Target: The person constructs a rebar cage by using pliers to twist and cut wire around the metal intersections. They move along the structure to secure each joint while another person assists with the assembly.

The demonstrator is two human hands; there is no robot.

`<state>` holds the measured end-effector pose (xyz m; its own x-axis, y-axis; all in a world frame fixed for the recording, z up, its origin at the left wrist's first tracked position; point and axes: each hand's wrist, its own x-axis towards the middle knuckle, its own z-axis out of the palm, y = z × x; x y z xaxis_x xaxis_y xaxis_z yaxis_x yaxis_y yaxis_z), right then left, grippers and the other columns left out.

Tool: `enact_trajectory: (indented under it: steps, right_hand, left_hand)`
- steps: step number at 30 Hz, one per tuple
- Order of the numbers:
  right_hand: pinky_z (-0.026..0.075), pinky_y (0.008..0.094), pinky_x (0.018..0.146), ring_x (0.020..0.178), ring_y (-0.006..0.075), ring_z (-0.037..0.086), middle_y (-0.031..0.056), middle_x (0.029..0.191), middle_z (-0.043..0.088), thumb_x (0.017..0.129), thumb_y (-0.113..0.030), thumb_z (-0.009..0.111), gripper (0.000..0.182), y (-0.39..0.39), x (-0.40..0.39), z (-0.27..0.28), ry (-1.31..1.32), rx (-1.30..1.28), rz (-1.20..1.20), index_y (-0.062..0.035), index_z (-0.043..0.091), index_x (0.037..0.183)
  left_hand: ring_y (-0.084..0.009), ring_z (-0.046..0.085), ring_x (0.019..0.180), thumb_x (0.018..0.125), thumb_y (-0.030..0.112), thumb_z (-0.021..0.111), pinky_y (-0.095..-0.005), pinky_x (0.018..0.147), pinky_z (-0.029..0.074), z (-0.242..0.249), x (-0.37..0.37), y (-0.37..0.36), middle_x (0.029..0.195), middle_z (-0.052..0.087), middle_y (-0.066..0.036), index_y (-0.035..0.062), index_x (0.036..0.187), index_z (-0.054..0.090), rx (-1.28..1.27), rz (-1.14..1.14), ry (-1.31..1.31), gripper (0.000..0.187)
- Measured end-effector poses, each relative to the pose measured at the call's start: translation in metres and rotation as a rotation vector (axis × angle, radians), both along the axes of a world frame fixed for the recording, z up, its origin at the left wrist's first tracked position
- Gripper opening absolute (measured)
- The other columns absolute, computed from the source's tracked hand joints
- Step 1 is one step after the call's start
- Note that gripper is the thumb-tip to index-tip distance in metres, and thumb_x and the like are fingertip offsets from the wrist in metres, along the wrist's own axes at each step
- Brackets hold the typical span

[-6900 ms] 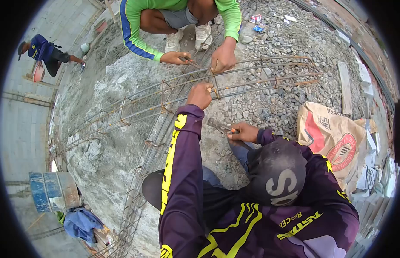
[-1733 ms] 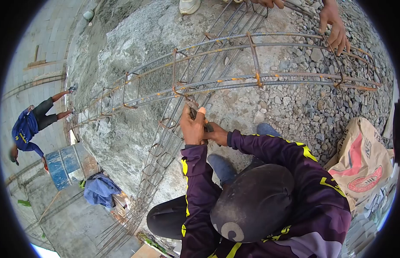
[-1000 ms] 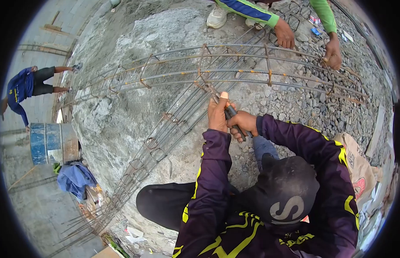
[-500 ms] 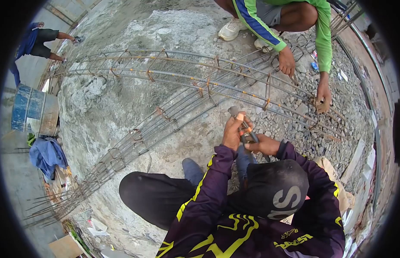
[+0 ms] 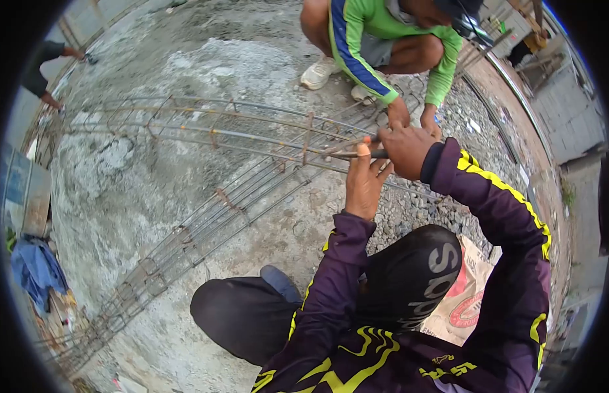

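My right hand [image 5: 409, 150] is closed around the dark handles of a pair of pliers [image 5: 376, 154], whose front end points left along the rebar cage [image 5: 258, 138]. Just below and to the left, my left hand [image 5: 365, 187] is raised against the cage, its fingers bent near the tool. An orange covering shows on one of its fingertips. Whatever lies between those fingers is too small to make out. Square stirrups join the long bars of the cage, and its right end is partly hidden behind my hands.
Opposite me crouches a co-worker in a green sleeve [image 5: 442, 72], with a hand [image 5: 397, 112] close to my right one. A second bundle of rebar [image 5: 206, 213] runs diagonally beneath. Gravel [image 5: 399, 213] and a printed sack [image 5: 458, 301] lie at right. Another person's leg [image 5: 52, 72] shows far left.
Both hands have gone from in front of my knees up and forward to the cage, carrying the pliers. My right hand moved farthest. The co-worker's hands are now closer together, and my view has shifted right.
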<state>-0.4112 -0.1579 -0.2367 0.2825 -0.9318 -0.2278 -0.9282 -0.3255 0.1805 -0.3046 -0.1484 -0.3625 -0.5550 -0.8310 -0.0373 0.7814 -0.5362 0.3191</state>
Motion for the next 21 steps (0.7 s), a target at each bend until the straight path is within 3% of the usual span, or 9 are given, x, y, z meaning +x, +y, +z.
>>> enact_trajectory:
  steps: [2, 5, 6, 9, 13, 16, 19, 21]
  right_hand:
    - [0.051, 0.0496, 0.066, 0.076, 0.0339, 0.064, 0.0204, 0.098, 0.061, 0.081, -0.023, 0.063, 0.037, -0.014, 0.032, 0.013, 0.273, -0.177, -0.07, 0.0056, 0.058, 0.103]
    - [0.047, 0.0413, 0.072, 0.08, 0.027, 0.06, 0.0191, 0.106, 0.057, 0.082, -0.019, 0.056, 0.047, -0.033, 0.063, 0.005, 0.66, -0.315, 0.075, 0.0039, 0.055, 0.123]
    - [0.046, 0.0445, 0.073, 0.075, 0.0276, 0.057, 0.0218, 0.104, 0.055, 0.083, -0.017, 0.052, 0.053, -0.039, 0.073, 0.005, 0.69, -0.358, 0.14, 0.0081, 0.049, 0.129]
    - [0.045, 0.0462, 0.075, 0.079, 0.0316, 0.059, 0.0247, 0.109, 0.055, 0.084, -0.018, 0.052, 0.053, -0.05, 0.102, 0.003, 0.846, -0.373, 0.181, 0.0079, 0.049, 0.129]
    - [0.046, 0.0495, 0.08, 0.084, 0.0373, 0.061, 0.0294, 0.116, 0.053, 0.085, -0.019, 0.05, 0.053, -0.06, 0.12, -0.005, 0.919, -0.314, 0.163, 0.0081, 0.048, 0.131]
    - [0.045, 0.0546, 0.085, 0.088, 0.0403, 0.061, 0.0317, 0.121, 0.05, 0.086, -0.02, 0.05, 0.055, -0.057, 0.134, 0.004, 0.927, -0.256, 0.158, 0.0074, 0.046, 0.133]
    - [0.045, 0.0584, 0.089, 0.091, 0.0423, 0.061, 0.032, 0.124, 0.048, 0.085, -0.022, 0.052, 0.058, -0.054, 0.133, 0.007, 0.886, -0.257, 0.199, 0.0066, 0.045, 0.135]
    - [0.044, 0.0597, 0.09, 0.095, 0.0438, 0.06, 0.0316, 0.128, 0.046, 0.084, -0.024, 0.053, 0.06, -0.053, 0.131, 0.0, 0.866, -0.32, 0.222, 0.006, 0.044, 0.135]
  left_hand:
    - [-0.0223, 0.043, 0.127, 0.099, 0.045, 0.047, -0.0422, 0.104, 0.038, 0.002, 0.003, -0.014, 0.137, 0.044, -0.005, 0.0166, 0.142, 0.035, 0.033, -0.011, 0.126, 0.054]
    - [-0.0204, 0.044, 0.129, 0.101, 0.044, 0.042, -0.0407, 0.107, 0.038, 0.004, 0.01, -0.032, 0.141, 0.044, -0.003, 0.0148, 0.143, 0.035, 0.101, 0.031, 0.39, 0.052]
    - [-0.0202, 0.044, 0.13, 0.101, 0.044, 0.041, -0.0405, 0.107, 0.037, 0.003, 0.013, -0.036, 0.142, 0.044, -0.003, 0.0142, 0.144, 0.035, 0.097, 0.042, 0.496, 0.052]
    - [-0.0194, 0.044, 0.131, 0.101, 0.045, 0.038, -0.0388, 0.108, 0.037, -0.002, 0.021, -0.045, 0.145, 0.042, -0.005, 0.0122, 0.147, 0.03, 0.113, 0.032, 0.723, 0.056]
    - [-0.0202, 0.042, 0.133, 0.101, 0.046, 0.038, -0.0381, 0.109, 0.037, -0.007, 0.027, -0.047, 0.148, 0.04, -0.006, 0.0162, 0.148, 0.028, 0.228, -0.011, 0.835, 0.057]
    - [-0.02, 0.043, 0.133, 0.101, 0.041, 0.042, -0.0419, 0.11, 0.036, -0.004, 0.028, -0.045, 0.147, 0.042, -0.002, 0.0163, 0.144, 0.037, 0.238, 0.008, 0.928, 0.05]
    - [-0.0169, 0.044, 0.132, 0.102, 0.04, 0.04, -0.0365, 0.105, 0.041, 0.001, 0.03, -0.037, 0.15, 0.038, -0.001, 0.0205, 0.148, 0.029, 0.25, 0.097, 0.901, 0.052]
    - [-0.0145, 0.046, 0.13, 0.103, 0.036, 0.039, -0.032, 0.1, 0.045, -0.007, 0.029, -0.038, 0.151, 0.037, 0.002, 0.0234, 0.147, 0.031, 0.27, 0.074, 0.913, 0.047]
